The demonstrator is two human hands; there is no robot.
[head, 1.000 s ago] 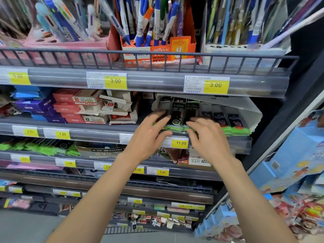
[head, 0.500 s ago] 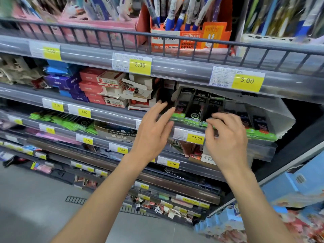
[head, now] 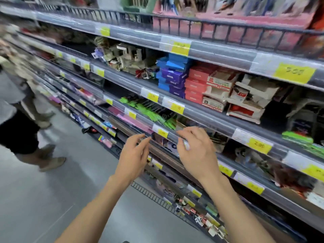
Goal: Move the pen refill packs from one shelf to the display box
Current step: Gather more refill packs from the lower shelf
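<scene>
The whole picture is smeared, so the numbers on the yellow price tags are fuzzy, and a person at 9 o'clock is cut off.

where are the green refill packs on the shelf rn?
Head view, centre: the green refill packs lie on the third shelf down, right of the pink packs, below the blue and purple boxes, just above both empty hands.

the shelves run in grey tiers, each front rail carrying yellow price tags. one tier holds stacked blue and purple boxes just beside red boxes and white cartons. the tier below holds green refill packs with pink packs beside them.
</scene>
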